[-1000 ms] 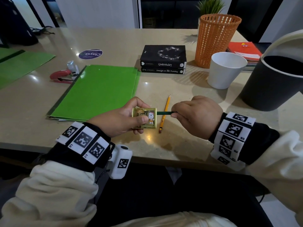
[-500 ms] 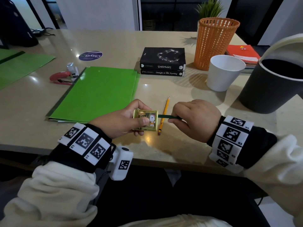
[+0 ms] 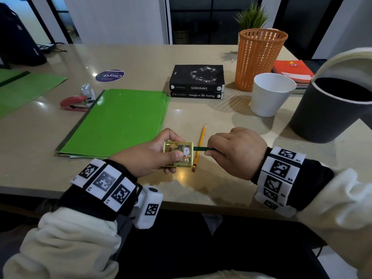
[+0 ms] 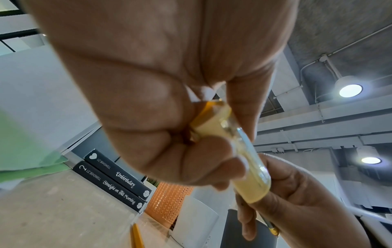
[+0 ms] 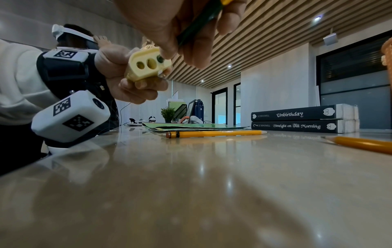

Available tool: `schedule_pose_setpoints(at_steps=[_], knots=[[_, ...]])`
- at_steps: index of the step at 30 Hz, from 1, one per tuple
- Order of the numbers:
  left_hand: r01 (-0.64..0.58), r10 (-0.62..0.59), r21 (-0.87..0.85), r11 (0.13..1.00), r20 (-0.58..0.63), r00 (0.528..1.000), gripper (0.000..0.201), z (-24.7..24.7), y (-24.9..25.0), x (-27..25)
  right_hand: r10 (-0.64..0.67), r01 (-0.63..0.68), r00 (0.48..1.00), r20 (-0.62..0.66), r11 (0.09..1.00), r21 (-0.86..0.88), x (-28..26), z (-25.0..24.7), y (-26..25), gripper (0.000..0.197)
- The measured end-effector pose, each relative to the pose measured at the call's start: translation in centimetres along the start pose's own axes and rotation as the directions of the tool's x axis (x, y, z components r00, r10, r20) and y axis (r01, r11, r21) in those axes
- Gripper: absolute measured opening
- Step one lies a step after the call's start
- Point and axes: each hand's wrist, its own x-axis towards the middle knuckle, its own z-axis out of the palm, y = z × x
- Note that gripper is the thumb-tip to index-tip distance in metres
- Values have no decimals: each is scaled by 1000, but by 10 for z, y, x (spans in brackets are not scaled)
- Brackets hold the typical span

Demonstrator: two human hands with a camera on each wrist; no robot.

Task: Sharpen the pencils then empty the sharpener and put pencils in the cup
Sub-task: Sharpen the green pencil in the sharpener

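My left hand (image 3: 153,156) grips a small yellow box sharpener (image 3: 178,154) with a cartoon bear on its lid, held just above the table. My right hand (image 3: 235,152) pinches a dark green pencil (image 3: 201,149) whose tip sits in one of the sharpener's holes (image 5: 160,58). A yellow pencil (image 3: 199,147) lies on the table under both hands, point away from me. In the right wrist view a second yellow pencil (image 5: 360,144) lies to the right. The white cup (image 3: 271,93) stands empty at the right rear.
A dark bin (image 3: 332,109) stands at the table's right edge. An orange mesh basket (image 3: 259,57), two stacked black books (image 3: 197,83), a green folder (image 3: 120,121) and a red stapler (image 3: 74,102) lie further back on the beige table (image 3: 221,188).
Both hands have stayed together over the yellow pencil. The right hand's fingers have shifted a little on the green pencil, which stays in the sharpener.
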Motion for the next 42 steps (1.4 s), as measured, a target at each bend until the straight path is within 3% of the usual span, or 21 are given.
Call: schedule_pose_setpoints(at_steps=[3, 7, 15, 20, 26, 42], knots=[[-14, 14, -2, 1000, -21, 1000, 17, 0, -1, 1, -7, 7, 1000, 0, 1000, -1, 0, 1, 0, 31], [-25, 25, 22, 999, -8, 1000, 30, -3, 1, 1, 6, -7, 1000, -6, 997, -73, 0, 2, 0, 33], [-2, 3, 19, 1000, -22, 1000, 28, -5, 1, 1, 4, -4, 1000, 22, 999, -39, 1, 4, 2, 35], [-14, 12, -22, 1000, -68, 998, 17, -6, 5, 0, 43, -36, 996, 74, 995, -95, 0, -1, 2, 45], [-1, -3, -55, 998, -74, 997, 16, -8, 8, -2, 16, -19, 1000, -20, 992, -128, 2, -4, 2, 25], [30, -34, -96, 995, -41, 999, 16, -6, 4, -4, -7, 5, 1000, -20, 991, -132, 1, 2, 3, 31]])
